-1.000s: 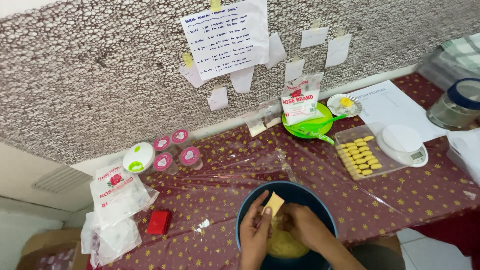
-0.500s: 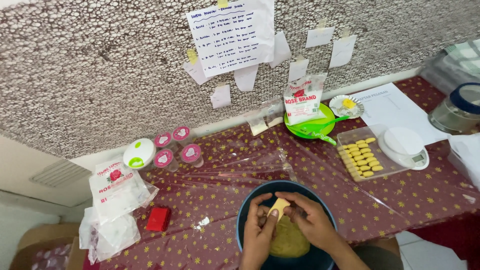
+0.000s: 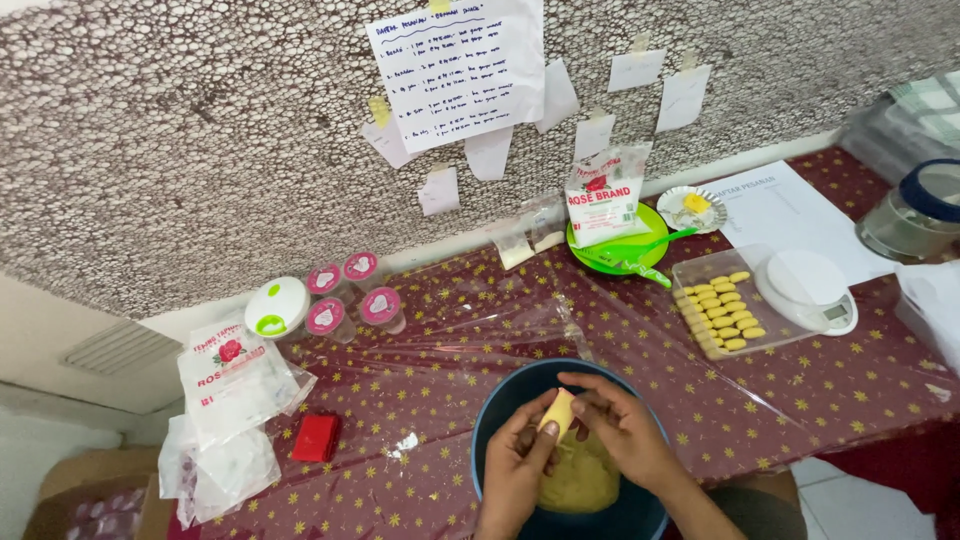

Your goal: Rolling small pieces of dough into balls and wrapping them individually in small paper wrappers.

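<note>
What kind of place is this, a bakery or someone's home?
Most likely a small home baking set-up. Both hands shape a pale dough piece over a blue bowl of dough; a clear tray of shaped yellow cookies sits beside a white kitchen scale, with handwritten notes taped to the wall.

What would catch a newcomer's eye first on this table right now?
Both hands, the left hand and right hand, meet over a dark blue bowl at the near edge, pinching a pale yellow piece of dough above a larger yellow lump inside. To the right, a clear tray holds rows of small yellow shaped pieces beside a white kitchen scale. Paper notes cover the speckled wall behind.
</note>
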